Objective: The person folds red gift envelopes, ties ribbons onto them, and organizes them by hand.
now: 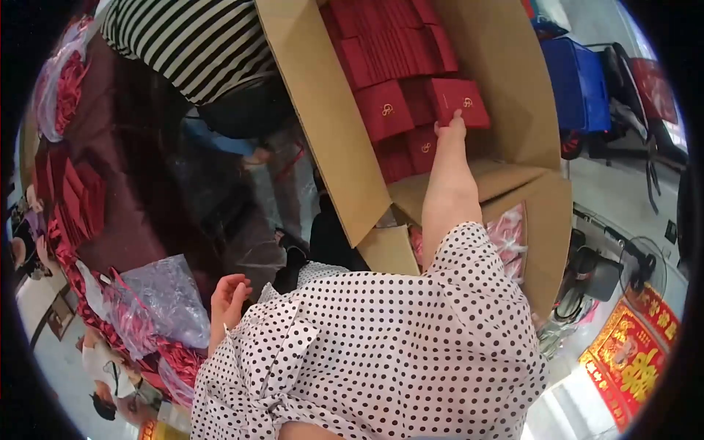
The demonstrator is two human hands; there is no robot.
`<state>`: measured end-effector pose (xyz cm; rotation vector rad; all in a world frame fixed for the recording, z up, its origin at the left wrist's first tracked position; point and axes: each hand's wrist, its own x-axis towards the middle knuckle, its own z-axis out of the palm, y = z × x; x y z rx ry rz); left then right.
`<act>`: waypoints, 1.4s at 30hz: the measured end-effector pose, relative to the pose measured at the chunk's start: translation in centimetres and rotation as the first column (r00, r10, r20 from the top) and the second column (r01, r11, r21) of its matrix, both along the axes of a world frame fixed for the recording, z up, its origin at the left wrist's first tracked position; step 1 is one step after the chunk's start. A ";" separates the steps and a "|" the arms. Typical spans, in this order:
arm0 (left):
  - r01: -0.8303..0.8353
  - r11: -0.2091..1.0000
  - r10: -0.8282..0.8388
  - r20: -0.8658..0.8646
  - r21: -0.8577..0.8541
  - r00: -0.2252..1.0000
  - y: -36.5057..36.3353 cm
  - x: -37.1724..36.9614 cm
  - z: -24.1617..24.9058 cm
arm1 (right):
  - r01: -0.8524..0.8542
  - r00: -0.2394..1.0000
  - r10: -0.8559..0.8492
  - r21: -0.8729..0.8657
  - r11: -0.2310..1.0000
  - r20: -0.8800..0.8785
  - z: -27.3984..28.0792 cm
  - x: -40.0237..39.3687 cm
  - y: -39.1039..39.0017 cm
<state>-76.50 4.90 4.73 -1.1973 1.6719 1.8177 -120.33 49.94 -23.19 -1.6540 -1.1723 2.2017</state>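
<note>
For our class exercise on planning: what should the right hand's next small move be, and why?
Perhaps the right hand should square up the red packet inside the cardboard box: it grips the near edge, and that packet sits at a different angle from the neighbouring packet. Whether it is going in or coming out, I cannot tell.
</note>
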 end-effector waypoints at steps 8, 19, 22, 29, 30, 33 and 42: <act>0.030 0.998 -0.027 0.054 -0.057 0.998 0.4 -2.1 0.6 | 0.055 0.996 -0.057 -0.029 0.998 -0.064 0.0 4.3 2.4; 0.189 0.970 -0.176 0.097 -0.152 0.980 1.0 -2.6 0.0 | 0.139 0.990 -0.139 -0.064 0.988 0.018 1.4 7.4 0.9; 0.242 0.951 -0.220 0.128 -0.194 0.967 1.4 -2.4 0.3 | 0.175 0.984 -0.176 -0.031 0.984 -0.007 0.9 8.5 -1.0; 0.271 0.946 -0.229 0.223 -0.179 0.947 2.4 -1.9 1.0 | -0.091 0.995 0.086 -0.083 0.992 -0.056 -4.5 8.2 -0.9; 0.277 0.940 -0.239 0.196 -0.200 0.951 2.4 -1.1 0.3 | -0.143 0.990 0.140 -0.115 0.983 -0.036 -5.5 7.4 -0.5; 0.288 0.923 -0.259 0.141 -0.257 0.956 2.2 0.6 0.1 | -0.420 0.905 0.426 -0.177 0.890 -0.001 -5.8 6.1 0.8; 0.296 0.826 -0.318 0.039 -0.480 0.947 2.8 5.3 0.6 | -0.988 0.034 0.895 0.121 0.098 -0.445 6.3 11.0 -36.3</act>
